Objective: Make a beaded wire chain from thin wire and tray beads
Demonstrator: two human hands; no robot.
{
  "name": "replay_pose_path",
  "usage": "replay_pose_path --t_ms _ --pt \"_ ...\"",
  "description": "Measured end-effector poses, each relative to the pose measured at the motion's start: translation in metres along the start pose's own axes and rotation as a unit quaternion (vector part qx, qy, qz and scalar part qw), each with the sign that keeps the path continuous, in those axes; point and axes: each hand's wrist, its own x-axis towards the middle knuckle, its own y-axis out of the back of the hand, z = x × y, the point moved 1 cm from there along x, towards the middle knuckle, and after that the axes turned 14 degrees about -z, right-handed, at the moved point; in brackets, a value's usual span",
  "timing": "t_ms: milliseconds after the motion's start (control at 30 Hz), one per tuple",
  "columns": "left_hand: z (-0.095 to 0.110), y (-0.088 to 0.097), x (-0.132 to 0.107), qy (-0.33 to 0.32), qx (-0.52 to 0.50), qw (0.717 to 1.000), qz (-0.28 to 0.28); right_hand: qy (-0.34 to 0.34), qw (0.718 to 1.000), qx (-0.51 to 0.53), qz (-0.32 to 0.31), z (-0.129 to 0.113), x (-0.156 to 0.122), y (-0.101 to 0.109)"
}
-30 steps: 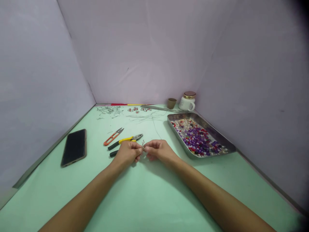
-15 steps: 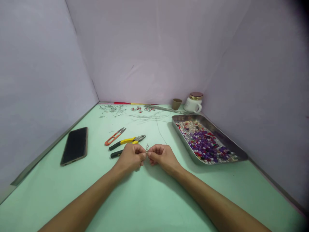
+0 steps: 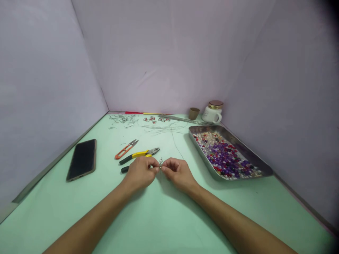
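My left hand (image 3: 140, 172) and my right hand (image 3: 178, 171) meet fingertip to fingertip over the green table (image 3: 159, 218). Both pinch a tiny beaded wire piece (image 3: 160, 162) that sticks up between them. A thin wire (image 3: 177, 145) runs from the hands toward the back of the table. Yellow-handled pliers (image 3: 139, 155) lie just behind my left hand, and orange thread snips (image 3: 125, 149) lie beyond them.
A steel tray (image 3: 261, 166) full of purple, red and pearl beads stands at the right. A black phone (image 3: 82, 159) lies at the left. At the back are a small brown cup (image 3: 194, 113), a white lidded mug (image 3: 212, 112), loose wires (image 3: 123, 119) and finished bead pieces (image 3: 150, 119).
The view has shifted a little since a second ago, so everything sits slightly further right. My hands stay together on the small piece, with only slight finger movement.
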Motion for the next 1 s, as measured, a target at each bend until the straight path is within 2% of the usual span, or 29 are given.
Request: replay_pose_path --t_ms 133,267,367,667,800,1000 --pt "0.002 -0.002 -0.001 0.011 0.075 0.997 0.012 0.023 0.991 -0.132 0.023 -0.004 -0.004 -0.001" --pt "-0.005 -0.011 0.001 0.049 0.047 0.998 0.007 0.038 0.970 -0.234 0.044 -0.010 -0.007 -0.002" --pt "-0.008 -0.015 0.002 0.070 0.028 0.997 -0.013 0.042 0.964 -0.257 0.047 -0.009 -0.007 -0.003" --pt "0.001 -0.006 -0.003 0.007 0.078 0.997 0.008 0.055 0.981 -0.187 -0.006 -0.004 -0.003 0.004" --pt "0.003 -0.005 -0.002 0.003 0.071 0.997 0.006 0.018 0.998 -0.055 -0.007 -0.009 0.000 0.010" --pt "0.007 -0.008 -0.006 -0.008 0.071 0.997 -0.009 -0.065 0.996 0.067 0.012 -0.015 0.002 0.010"
